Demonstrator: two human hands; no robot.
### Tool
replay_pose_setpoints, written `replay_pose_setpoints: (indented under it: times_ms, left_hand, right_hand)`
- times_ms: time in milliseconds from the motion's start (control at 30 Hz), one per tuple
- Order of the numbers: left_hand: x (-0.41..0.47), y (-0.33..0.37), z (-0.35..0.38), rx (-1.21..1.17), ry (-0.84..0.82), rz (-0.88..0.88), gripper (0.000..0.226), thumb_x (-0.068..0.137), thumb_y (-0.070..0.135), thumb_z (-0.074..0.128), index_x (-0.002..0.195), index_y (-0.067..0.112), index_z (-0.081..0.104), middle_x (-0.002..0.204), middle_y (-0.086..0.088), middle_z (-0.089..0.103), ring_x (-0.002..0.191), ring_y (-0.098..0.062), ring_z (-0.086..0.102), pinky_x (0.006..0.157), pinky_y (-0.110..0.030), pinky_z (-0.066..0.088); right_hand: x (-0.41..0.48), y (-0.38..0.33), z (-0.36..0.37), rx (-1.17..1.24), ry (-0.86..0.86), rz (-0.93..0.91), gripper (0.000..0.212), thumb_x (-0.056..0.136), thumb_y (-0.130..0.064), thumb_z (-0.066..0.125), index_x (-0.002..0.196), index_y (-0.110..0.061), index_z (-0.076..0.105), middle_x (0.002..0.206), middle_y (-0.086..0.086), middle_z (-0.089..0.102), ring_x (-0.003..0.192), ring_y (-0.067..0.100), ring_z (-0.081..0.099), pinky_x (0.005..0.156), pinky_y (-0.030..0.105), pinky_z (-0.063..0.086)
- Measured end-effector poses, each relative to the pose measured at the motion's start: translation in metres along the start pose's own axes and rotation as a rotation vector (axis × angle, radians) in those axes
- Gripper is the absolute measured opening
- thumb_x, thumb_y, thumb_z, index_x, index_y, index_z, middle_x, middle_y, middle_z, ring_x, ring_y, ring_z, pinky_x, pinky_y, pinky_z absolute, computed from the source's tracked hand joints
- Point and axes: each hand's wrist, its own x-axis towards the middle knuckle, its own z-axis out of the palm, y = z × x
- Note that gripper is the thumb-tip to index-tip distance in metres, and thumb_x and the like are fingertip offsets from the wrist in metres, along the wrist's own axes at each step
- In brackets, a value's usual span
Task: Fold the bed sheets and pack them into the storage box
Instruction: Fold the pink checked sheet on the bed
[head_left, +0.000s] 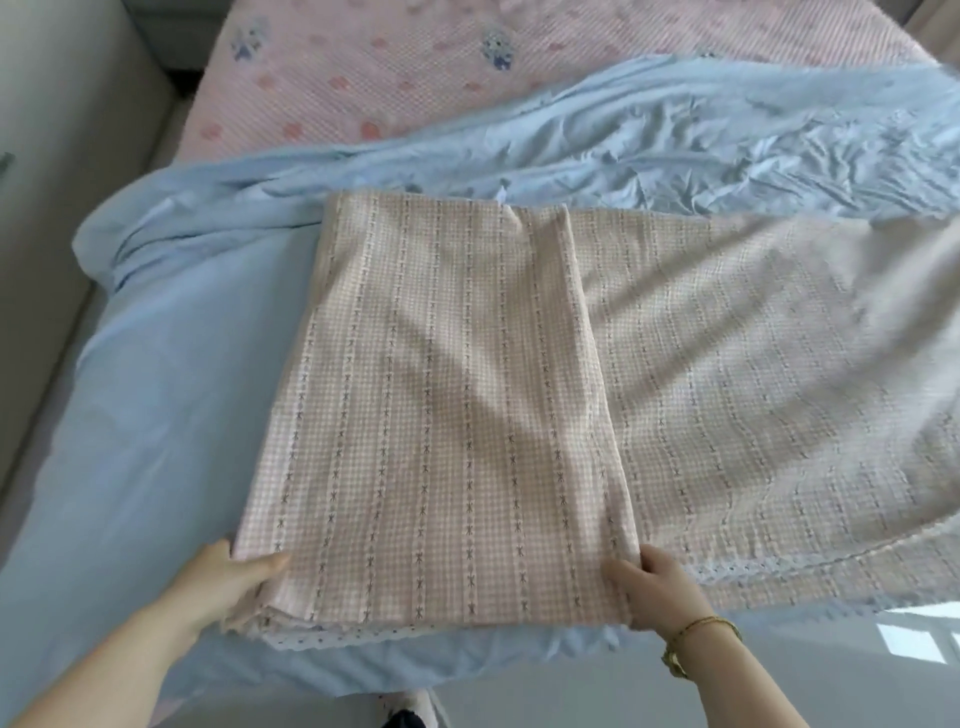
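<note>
Items we could not fully record: the pink checked sheet (519, 389) ran off the right edge, its far right portion smeared by blur. The blue sheet (156, 415) beneath it was cut by the right and lower edges. The left hand (228, 577) had its fingers tucked under the folded layers, unseen. The pink quilted bedcover (467, 67) was clipped by the top edge. We saw no storage box.

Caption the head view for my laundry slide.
Both hands grip the folded pink checked sheet over a blue sheet.
</note>
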Motion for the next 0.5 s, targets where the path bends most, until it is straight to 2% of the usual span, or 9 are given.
replay_pose_setpoints:
  times_ms: [67,133,200,233,300,367,433,500]
  left_hand:
    - [0.005,0.014,0.003,-0.084,0.016,0.043,0.019,0.085,0.004,0.061,0.103,0.003,0.058,0.084,-0.009,0.06,0.07,-0.02,0.055,0.069,-0.031,0.042]
    - [0.021,0.039,0.005,-0.194,0.033,0.095,0.013,0.089,0.007,0.055,0.102,0.008,0.055,0.082,-0.006,0.06,0.07,-0.018,0.055,0.068,-0.031,0.042]
    - [0.036,0.059,0.004,-0.209,0.023,0.137,0.008,0.09,0.013,0.055,0.096,0.011,0.057,0.089,-0.007,0.063,0.079,-0.022,0.058,0.078,-0.033,0.044]
    - [0.044,0.067,0.005,-0.184,0.02,0.135,0.006,0.089,0.016,0.056,0.093,0.012,0.058,0.095,-0.01,0.064,0.086,-0.025,0.06,0.085,-0.035,0.044]
    - [0.063,0.09,0.005,-0.18,0.014,0.115,0.012,0.088,0.02,0.058,0.096,0.011,0.056,0.102,-0.011,0.062,0.093,-0.026,0.059,0.09,-0.036,0.044]
    - [0.076,0.111,0.01,-0.197,-0.007,0.089,0.022,0.088,0.019,0.059,0.106,0.008,0.055,0.102,-0.012,0.061,0.091,-0.025,0.058,0.086,-0.034,0.043]
    - [0.095,0.126,0.009,-0.194,-0.036,0.06,0.031,0.087,0.014,0.06,0.115,0.003,0.055,0.104,-0.015,0.062,0.09,-0.027,0.059,0.085,-0.035,0.044]
    - [0.1,0.133,0.005,-0.16,-0.068,0.065,0.031,0.086,0.009,0.061,0.116,0.003,0.056,0.101,-0.013,0.063,0.088,-0.026,0.06,0.087,-0.036,0.045]
  right_hand:
    - [0.008,-0.009,-0.009,0.017,0.093,-0.048,0.014,0.088,-0.018,0.056,0.081,-0.006,0.051,0.072,0.003,0.054,0.064,0.016,0.051,0.059,0.028,0.045]
    - [0.022,-0.029,-0.015,0.051,0.136,-0.071,0.023,0.089,-0.026,0.056,0.101,-0.007,0.054,0.092,0.008,0.061,0.075,0.018,0.057,0.071,0.034,0.049]
    - [0.033,-0.051,-0.016,0.025,0.143,-0.097,0.035,0.09,-0.029,0.054,0.117,-0.006,0.05,0.103,0.01,0.059,0.074,0.014,0.054,0.071,0.031,0.046]
    - [0.039,-0.061,-0.015,0.031,0.154,-0.115,0.04,0.091,-0.028,0.053,0.124,-0.007,0.047,0.104,0.009,0.057,0.072,0.011,0.051,0.066,0.029,0.045]
    - [0.056,-0.086,-0.011,0.049,0.151,-0.136,0.047,0.092,-0.027,0.052,0.134,-0.01,0.038,0.103,0.006,0.052,0.066,0.006,0.046,0.056,0.022,0.038]
    - [0.071,-0.106,-0.004,-0.005,0.154,-0.141,0.049,0.093,-0.023,0.049,0.138,-0.011,0.033,0.101,0.006,0.054,0.064,0.01,0.045,0.053,0.023,0.038]
    - [0.091,-0.121,0.003,-0.066,0.192,-0.111,0.045,0.094,-0.018,0.046,0.136,-0.008,0.035,0.095,0.005,0.052,0.071,0.017,0.048,0.062,0.027,0.041]
    - [0.098,-0.129,0.011,-0.087,0.251,-0.087,0.043,0.095,-0.018,0.043,0.136,-0.008,0.036,0.101,0.005,0.051,0.083,0.022,0.05,0.074,0.031,0.042]
